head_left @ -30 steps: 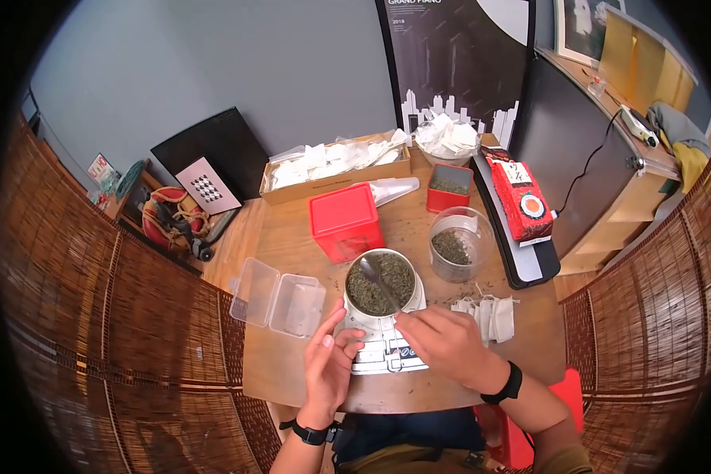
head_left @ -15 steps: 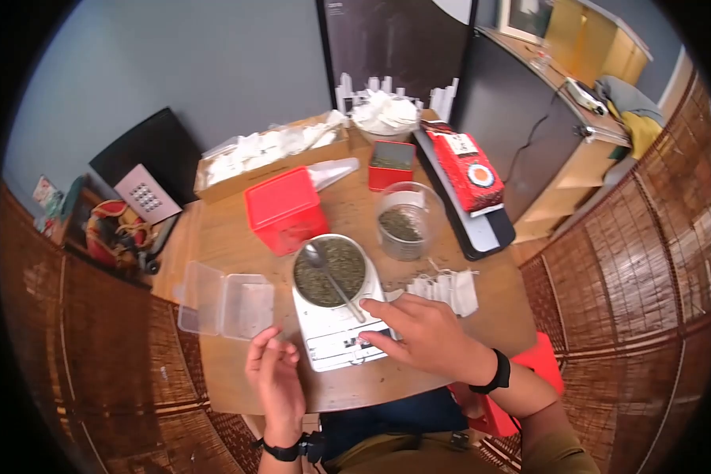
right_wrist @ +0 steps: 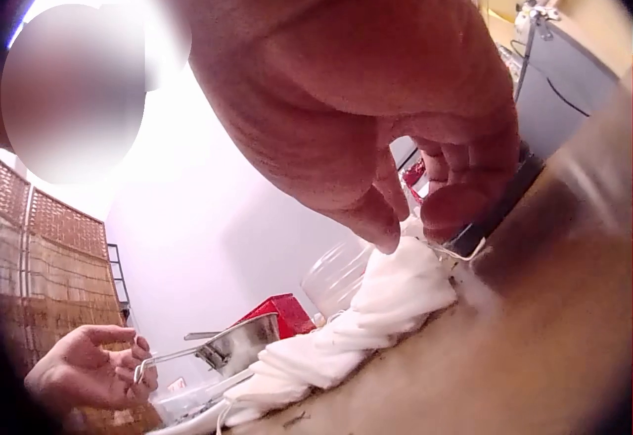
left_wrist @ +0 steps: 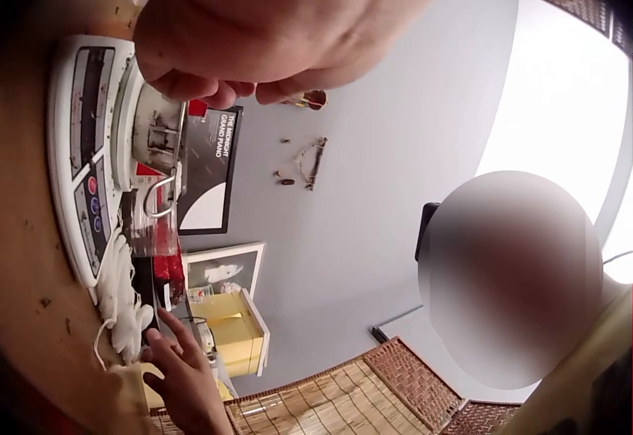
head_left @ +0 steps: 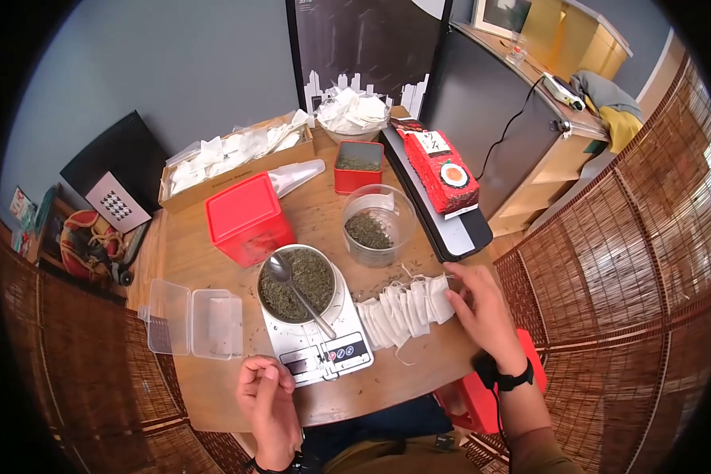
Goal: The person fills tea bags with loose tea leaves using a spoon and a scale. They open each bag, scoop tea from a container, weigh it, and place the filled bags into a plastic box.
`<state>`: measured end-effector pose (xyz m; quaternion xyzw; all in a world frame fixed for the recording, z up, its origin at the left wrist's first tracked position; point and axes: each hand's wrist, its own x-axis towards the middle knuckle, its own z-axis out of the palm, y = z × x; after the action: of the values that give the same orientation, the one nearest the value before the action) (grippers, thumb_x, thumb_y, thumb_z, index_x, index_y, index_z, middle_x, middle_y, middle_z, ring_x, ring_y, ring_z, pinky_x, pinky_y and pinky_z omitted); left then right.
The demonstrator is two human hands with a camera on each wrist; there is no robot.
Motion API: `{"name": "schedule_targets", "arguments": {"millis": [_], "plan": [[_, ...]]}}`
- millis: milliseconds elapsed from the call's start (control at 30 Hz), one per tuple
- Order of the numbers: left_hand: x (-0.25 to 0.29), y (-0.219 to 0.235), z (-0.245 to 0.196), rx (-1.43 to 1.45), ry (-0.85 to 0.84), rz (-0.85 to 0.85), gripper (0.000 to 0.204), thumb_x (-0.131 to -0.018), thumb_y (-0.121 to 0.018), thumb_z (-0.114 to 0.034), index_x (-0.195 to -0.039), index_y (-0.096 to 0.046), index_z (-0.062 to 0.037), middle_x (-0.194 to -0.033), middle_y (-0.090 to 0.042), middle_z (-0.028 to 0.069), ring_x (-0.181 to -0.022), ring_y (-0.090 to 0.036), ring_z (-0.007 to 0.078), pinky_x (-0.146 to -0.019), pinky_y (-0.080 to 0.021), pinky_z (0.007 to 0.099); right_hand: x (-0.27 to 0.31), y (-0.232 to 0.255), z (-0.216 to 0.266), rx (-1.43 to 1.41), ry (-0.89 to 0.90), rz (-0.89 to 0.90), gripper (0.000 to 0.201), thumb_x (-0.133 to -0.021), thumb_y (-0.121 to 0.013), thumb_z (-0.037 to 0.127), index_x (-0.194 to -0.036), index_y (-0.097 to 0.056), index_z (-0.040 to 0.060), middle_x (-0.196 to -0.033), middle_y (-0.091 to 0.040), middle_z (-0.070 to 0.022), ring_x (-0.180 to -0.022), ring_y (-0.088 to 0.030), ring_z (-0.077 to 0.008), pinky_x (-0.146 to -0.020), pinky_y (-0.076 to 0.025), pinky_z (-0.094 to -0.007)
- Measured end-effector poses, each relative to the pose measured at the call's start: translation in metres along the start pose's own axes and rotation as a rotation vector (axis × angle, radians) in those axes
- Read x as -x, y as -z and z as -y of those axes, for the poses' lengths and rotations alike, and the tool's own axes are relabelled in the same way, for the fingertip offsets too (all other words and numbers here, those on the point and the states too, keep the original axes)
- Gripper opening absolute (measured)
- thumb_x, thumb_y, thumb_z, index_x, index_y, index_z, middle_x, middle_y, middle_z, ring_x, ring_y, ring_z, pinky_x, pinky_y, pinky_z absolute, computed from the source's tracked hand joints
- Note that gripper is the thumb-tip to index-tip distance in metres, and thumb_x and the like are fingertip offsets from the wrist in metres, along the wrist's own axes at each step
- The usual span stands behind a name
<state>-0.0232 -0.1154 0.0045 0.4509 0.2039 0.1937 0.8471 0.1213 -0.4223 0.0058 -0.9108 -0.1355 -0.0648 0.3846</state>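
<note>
Apparently going for the white pouches (head_left: 407, 312), the half-open, empty right hand (head_left: 488, 322) needs a light pinch on just one — the left hand (head_left: 268, 411) hangs loosely curled, empty.

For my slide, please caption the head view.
Right hand beside tea bags; spoon across a pot of dried leaves on a kitchen scale.

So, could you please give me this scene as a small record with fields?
Surface: wooden table
Scale: white, under metal bowl
Bowl contents: dried leaves
Spoon: on the leaves, handle past the rim
White bags: row, right of scale
Left hand: empty, near scale
Right hand: by the row's right end
Behind bowl: red box, lid on
</note>
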Motion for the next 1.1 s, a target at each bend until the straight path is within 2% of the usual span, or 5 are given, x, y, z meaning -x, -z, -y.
{"name": "schedule_targets", "arguments": {"millis": [233, 433, 633, 867, 1100], "plan": [[0.006, -0.004, -0.002, -0.04, 0.024, 0.103, 0.013, -0.103, -0.068, -0.006, -0.113, -0.063, 0.0, -0.093, -0.064, 0.0061, -0.081, -0.057, 0.0111, -0.074, -0.044, 0.0265, -0.004, 0.002, -0.014, -0.01, 0.016, 0.059, 0.019, -0.095, -0.076, 0.002, -0.113, -0.069, -0.0006, -0.103, -0.063, -0.0127, -0.08, -0.064, -0.026, -0.075, -0.053, -0.0356], [0.009, -0.009, -0.003, -0.194, 0.072, 0.287, 0.021, -0.097, -0.072, 0.009, -0.117, -0.068, 0.0022, -0.108, -0.07, 0.0062, -0.098, -0.064, 0.0094, -0.087, -0.05, 0.0245, 0.007, 0.027, 0.041, -0.121, 0.029, 0.086, 0.013, -0.093, -0.076, -0.001, -0.102, -0.067, -0.0001, -0.105, -0.069, -0.0127, -0.074, -0.064, -0.0245, -0.065, -0.052, -0.0335], [0.015, -0.033, -0.009, -0.37, -0.125, 0.515, 0.027, -0.094, -0.074, 0.013, -0.118, -0.065, 0.0037, -0.111, -0.07, 0.0094, -0.1, -0.067, 0.0143, -0.09, -0.054, 0.0286, 0.01, -0.003, 0.104, -0.188, 0.509, 0.053, 0.03, -0.081, -0.084, -0.004, -0.109, -0.075, 0.0031, -0.105, -0.072, -0.0114, -0.087, -0.073, -0.0262, -0.073, -0.06, -0.0364], [0.014, -0.029, -0.005, -0.022, -0.187, 0.196, 0.024, -0.1, -0.071, 0.008, -0.123, -0.062, 0.0062, -0.119, -0.07, 0.0121, -0.107, -0.07, 0.0164, -0.091, -0.059, 0.0299, -0.001, -0.05, 0.148, -0.265, 0.766, 0.197, 0.041, -0.081, -0.083, -0.004, -0.122, -0.076, 0.0003, -0.114, -0.074, -0.0134, -0.09, -0.074, -0.028, -0.077, -0.063, -0.0366], [0.008, -0.006, -0.011, -0.009, -0.24, 0.177, 0.019, -0.104, -0.066, 0.008, -0.123, -0.065, 0.0068, -0.115, -0.067, 0.0095, -0.106, -0.068, 0.0145, -0.093, -0.057, 0.0294, -0.004, -0.072, 0.163, -0.231, 0.833, 0.289, 0.044, -0.083, -0.08, -0.002, -0.126, -0.073, -0.0039, -0.12, -0.076, -0.0165, -0.091, -0.074, -0.0291, -0.076, -0.062, -0.037]]}}
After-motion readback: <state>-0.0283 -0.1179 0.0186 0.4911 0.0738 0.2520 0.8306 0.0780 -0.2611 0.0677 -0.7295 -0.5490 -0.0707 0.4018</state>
